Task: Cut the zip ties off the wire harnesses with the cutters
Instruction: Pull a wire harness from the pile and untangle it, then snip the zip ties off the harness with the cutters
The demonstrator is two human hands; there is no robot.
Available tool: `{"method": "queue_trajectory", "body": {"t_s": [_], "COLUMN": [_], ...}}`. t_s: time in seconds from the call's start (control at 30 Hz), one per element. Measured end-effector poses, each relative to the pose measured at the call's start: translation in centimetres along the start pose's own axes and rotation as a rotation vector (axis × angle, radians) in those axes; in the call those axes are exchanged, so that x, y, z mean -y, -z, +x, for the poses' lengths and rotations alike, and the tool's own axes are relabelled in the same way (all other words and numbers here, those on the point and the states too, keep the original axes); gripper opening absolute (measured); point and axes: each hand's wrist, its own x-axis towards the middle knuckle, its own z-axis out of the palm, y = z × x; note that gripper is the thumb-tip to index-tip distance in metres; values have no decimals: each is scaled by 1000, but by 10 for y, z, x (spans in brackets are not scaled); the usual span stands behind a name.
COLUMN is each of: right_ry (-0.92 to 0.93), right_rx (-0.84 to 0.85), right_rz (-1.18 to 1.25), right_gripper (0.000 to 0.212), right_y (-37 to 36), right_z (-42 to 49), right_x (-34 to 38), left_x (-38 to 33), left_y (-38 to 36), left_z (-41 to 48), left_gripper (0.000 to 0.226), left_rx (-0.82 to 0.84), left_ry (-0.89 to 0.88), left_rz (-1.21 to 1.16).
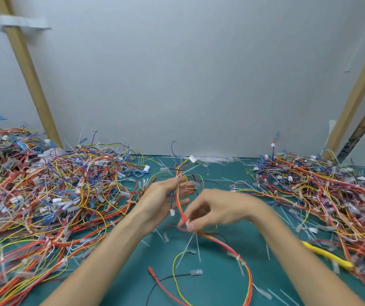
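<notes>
Teal rubber matting (216,281) covers the bench, with a grey wall panel (199,74) behind it. Both bare hands work over the middle of the mat on one red, orange and yellow wire harness (246,272). The harness runs from a white plastic connector (192,159) near the wall, down between the hands, and loops onto the mat.

The left hand (168,195) lies palm-up with its fingers stretched nearly straight and slightly apart, and the upper wires rest across them. Blur hides whether the thumb pins anything.

The right hand (214,208) curls over the harness. Its thumb and forefinger are pinched together on the bundle at a white zip tie (187,223), whose thin tails hang below the fingertips.

The yellow-handled cutters (329,255) lie untouched on the mat, just beyond the right forearm, at the edge of the right-hand heap of tangled harnesses (331,195). A larger tangled heap (55,195) fills the left side. Clipped white tie tails (212,160) lie scattered along the foot of the wall.
</notes>
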Motion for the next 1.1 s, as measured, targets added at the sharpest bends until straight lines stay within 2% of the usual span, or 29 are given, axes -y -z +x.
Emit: {"method": "queue_trajectory", "body": {"t_s": [0.1, 0.27, 0.4, 0.47, 0.53, 0.6, 0.67, 0.77, 0.83, 0.97, 1.1], "right_ry": [-64, -149, -281, -433, -707, -952, -1056, -1064, -1031, -916, -838], "right_rx": [-32, -73, -216, -270, -240, -98, 56, 68, 14, 13, -48], "right_rz": [-146, -162, -214, -383, -553, -610, -579, -545, -528, -624, -869], "right_gripper": [18, 28, 32, 31, 48, 72, 84, 102, 100, 73, 47], "right_y": [-17, -23, -2, 7, 6, -2, -16, -31, -32, -34, -45], "right_z": [13, 9, -37, -70, -101, -124, -137, -145, -148, -150, -141], "right_x": [-1, -5, -18, -28, -35, -37, -33, -32, -30, -22, -13], "left_x": [4, 9, 21, 30, 38, 41, 43, 46, 47, 48, 48], "left_y": [2, 5, 10, 12, 15, 16, 17, 18, 19, 21, 21], "left_z": [-2, -5, -3, -1, 2, 4, 5, 7, 6, 5, 4], "left_gripper": [19, 21, 16, 14, 14, 14, 15, 12, 7, 4, 12], "left_rx": [-23, -70, -106, -133, -150, -139, -119, -103, -105, -145, -161], "left_ry": [-114, -271, -317, -315, -329, -354, -364, -374, -372, -403, -385], "left_rz": [176, 365, 467, 490, 513, 528, 550, 583, 548, 477, 432]}}
